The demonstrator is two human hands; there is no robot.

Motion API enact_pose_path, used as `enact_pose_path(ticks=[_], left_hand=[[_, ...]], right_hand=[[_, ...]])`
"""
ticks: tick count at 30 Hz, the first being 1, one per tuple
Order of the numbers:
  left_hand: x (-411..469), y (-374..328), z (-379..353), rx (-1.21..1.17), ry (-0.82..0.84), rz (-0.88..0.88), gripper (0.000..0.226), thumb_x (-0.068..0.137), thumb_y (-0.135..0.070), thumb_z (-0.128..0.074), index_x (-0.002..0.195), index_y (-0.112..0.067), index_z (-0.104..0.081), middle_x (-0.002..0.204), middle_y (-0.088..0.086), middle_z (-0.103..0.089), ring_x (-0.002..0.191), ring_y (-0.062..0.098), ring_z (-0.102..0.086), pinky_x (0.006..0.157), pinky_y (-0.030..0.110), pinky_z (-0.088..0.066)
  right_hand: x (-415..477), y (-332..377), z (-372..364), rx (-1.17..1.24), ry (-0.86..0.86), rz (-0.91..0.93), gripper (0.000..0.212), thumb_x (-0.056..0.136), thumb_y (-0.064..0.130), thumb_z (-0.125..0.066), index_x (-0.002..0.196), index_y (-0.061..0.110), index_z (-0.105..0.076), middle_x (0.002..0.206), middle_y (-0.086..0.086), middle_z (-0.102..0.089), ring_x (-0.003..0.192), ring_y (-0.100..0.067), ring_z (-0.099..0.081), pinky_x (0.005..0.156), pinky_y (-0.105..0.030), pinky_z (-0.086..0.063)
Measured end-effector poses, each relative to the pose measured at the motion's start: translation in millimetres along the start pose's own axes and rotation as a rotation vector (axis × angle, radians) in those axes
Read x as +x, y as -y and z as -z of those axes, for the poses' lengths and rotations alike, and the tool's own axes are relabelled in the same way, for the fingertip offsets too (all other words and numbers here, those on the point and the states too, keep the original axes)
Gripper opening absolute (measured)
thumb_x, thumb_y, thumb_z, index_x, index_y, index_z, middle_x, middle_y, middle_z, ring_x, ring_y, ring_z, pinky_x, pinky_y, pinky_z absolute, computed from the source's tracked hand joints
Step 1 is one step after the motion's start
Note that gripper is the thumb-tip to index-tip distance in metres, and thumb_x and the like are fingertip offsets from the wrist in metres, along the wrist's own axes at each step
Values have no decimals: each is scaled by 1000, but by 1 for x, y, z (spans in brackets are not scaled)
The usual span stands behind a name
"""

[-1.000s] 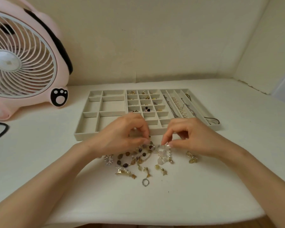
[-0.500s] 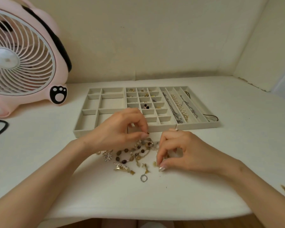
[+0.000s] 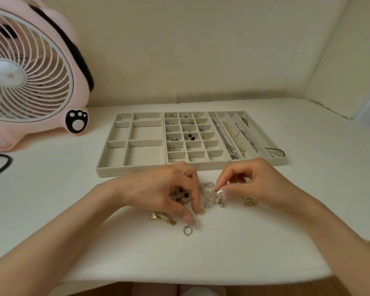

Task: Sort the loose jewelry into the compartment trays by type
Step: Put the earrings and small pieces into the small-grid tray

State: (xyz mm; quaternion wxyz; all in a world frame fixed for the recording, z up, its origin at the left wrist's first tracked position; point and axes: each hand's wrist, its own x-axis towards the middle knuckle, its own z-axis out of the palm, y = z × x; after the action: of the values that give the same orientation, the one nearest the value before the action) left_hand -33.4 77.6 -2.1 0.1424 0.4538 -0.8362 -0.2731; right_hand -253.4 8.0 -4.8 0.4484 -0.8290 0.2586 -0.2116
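Observation:
Loose jewelry lies in a small heap on the white table, in front of three beige compartment trays (image 3: 135, 170). My left hand (image 3: 167, 189) lies over a brown beaded bracelet (image 3: 181, 195), fingers curled down onto the heap. My right hand (image 3: 252, 182) pinches a pale crystal bracelet (image 3: 208, 195) between thumb and forefinger. A silver ring (image 3: 187, 230), a gold brooch (image 3: 159, 216) and a small gold piece (image 3: 250, 202) lie around the hands. The middle tray holds earrings (image 3: 191, 137); the right tray holds necklaces (image 3: 235, 137).
A pink desk fan (image 3: 30, 69) stands at the back left. A black cable (image 3: 0, 167) loops at the left edge. Cream walls close the table behind and at the right. The left tray's compartments hold nothing.
My right hand rose from the table and now pinches the crystal bracelet. My left hand dropped lower over the beaded bracelet, covering more of the heap.

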Motion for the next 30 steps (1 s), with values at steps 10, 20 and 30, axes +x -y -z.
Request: enact_pose_path(ticks=[10,20,30], left_hand=[[0,1,-1,12,0,-21,14,81,-23,-72,83,-35,-66,95,-10,-53,101,5,-47,87,18,-38],[0,6,-2,-8,-8,-12,12,81,-17,-71,85,-28,-69,98,-11,-53,103,7,-48,87,19,-40],[0,11,13,11,-500,104,5,88,-23,-61,91,-20,-64,91,-12,-59,80,5,-53,68,16,-43]], right_hand=[[2,0,6,306,-83,-91,6,65,15,-70,70,14,-71,69,-1,-70,63,-6,-60,56,-14,-44],[3,-1,8,394,-72,-86,1,68,20,-69,69,20,-69,75,-11,-72,56,-5,-54,54,-13,-40],[10,0,9,183,-232,-115,5,79,7,-69,78,12,-68,70,2,-69,64,0,-58,55,-9,-39]])
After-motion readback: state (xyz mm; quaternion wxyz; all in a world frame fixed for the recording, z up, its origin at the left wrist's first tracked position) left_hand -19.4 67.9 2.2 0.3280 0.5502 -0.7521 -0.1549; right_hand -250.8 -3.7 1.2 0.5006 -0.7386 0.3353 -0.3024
